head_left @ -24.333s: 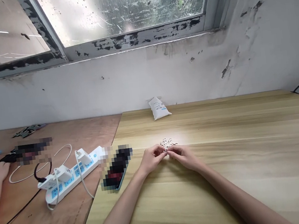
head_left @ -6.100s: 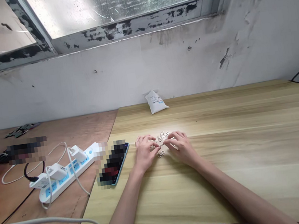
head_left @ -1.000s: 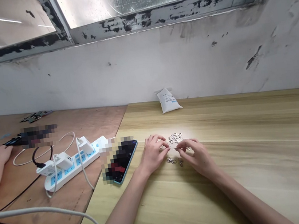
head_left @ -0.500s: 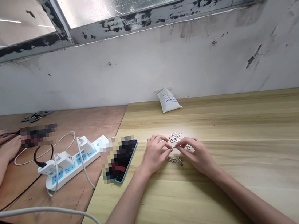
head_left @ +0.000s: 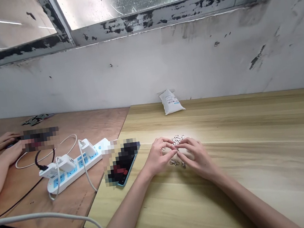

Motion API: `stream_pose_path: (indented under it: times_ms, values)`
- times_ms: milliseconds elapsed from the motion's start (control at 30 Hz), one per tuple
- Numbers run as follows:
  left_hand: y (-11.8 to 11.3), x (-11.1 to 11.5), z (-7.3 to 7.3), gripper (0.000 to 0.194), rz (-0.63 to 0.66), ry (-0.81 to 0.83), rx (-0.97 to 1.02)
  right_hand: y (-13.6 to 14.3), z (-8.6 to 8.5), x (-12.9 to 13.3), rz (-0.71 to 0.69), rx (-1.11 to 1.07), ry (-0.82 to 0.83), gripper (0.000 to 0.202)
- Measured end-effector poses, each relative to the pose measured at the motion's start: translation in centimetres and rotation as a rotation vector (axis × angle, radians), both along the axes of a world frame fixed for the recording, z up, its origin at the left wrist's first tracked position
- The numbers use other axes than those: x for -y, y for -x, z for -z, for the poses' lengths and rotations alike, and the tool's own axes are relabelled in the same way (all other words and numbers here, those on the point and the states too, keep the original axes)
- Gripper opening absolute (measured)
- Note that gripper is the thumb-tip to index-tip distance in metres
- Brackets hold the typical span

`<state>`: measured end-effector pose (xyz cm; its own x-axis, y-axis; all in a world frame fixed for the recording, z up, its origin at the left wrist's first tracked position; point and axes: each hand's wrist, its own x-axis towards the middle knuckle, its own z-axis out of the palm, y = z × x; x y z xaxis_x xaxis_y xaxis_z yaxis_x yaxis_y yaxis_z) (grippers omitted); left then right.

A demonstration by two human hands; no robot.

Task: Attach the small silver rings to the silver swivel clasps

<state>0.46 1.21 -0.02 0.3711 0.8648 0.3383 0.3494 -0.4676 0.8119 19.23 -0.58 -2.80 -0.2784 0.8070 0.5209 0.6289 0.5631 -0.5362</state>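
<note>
Over the light wood table, my left hand (head_left: 161,155) pinches a small silver metal clasp (head_left: 176,148) between thumb and fingertips. My right hand (head_left: 195,155) meets it from the other side, thumb and forefinger on the same piece. The fingertips cover most of it, so its exact shape is hard to make out. Just behind the fingers is a small pile of silver metal clasps and rings (head_left: 177,139). Nearer to me, under the hands, lie a clasp with a ring (head_left: 174,162) and another clasp (head_left: 183,165), partly covered by the right thumb.
A phone (head_left: 130,161) with a blurred screen lies left of my left hand. Beyond it, a white power strip (head_left: 76,168) with chargers and cables rests on the brown table (head_left: 99,121). A white packet (head_left: 171,102) lies by the wall. Another person's hands (head_left: 7,146) are at the far left.
My right thumb and forefinger have spread a little apart around the piece, and its other fingers have shifted left. The loose clasp at the right is now covered by the right hand.
</note>
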Motion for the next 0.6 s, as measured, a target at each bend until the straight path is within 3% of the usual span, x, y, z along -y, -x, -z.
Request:
stream_pose_path:
  times_ms: [167, 433, 600]
  values:
    - [-0.19, 0.25, 0.11, 0.003, 0.012, 0.025, 0.045, 0.54, 0.08, 0.18, 0.029, 0.031, -0.051, 0.015]
    - [-0.54, 0.53, 0.38, 0.006, -0.108, -0.037, -0.043, 0.78, -0.18, 0.34, -0.014, 0.107, -0.056, 0.013]
    - [-0.03, 0.2, 0.13, 0.01, -0.07, 0.03, 0.057, 0.77, -0.76, 0.67, -0.051, 0.082, -0.098, 0.015]
